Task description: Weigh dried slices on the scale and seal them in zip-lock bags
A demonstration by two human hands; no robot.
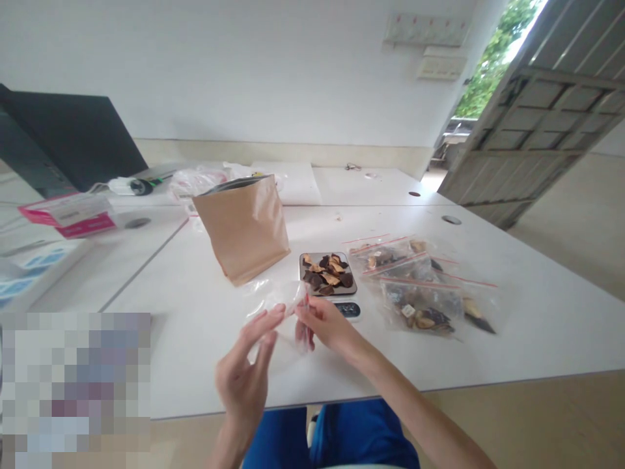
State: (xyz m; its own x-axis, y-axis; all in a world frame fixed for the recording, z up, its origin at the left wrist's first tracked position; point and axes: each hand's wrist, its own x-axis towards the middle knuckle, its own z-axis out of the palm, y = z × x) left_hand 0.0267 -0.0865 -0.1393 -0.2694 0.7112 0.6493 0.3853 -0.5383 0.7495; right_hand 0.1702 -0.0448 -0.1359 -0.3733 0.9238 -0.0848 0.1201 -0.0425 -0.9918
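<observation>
In the head view my right hand (325,320) pinches the red-striped edge of a clear zip bag (273,296). My left hand (249,361) is beside the bag, its fingers stretched and its thumb apart; whether it touches the plastic I cannot tell. Just beyond my hands is a small kitchen scale (305,286) with dark brown and tan dried pieces (328,273) heaped on its plate. Part of the scale's dark display (347,309) shows past my right hand. An open brown paper pouch (247,228) stands behind the bag, to the left of the scale.
Several filled zip bags (422,312) lie overlapping to the right of the scale. Farther left are a pink and white box (85,218), a white tray (53,260) and a black monitor (73,137). Crumpled plastic (195,182) lies behind the pouch. The table's front edge runs near my lap.
</observation>
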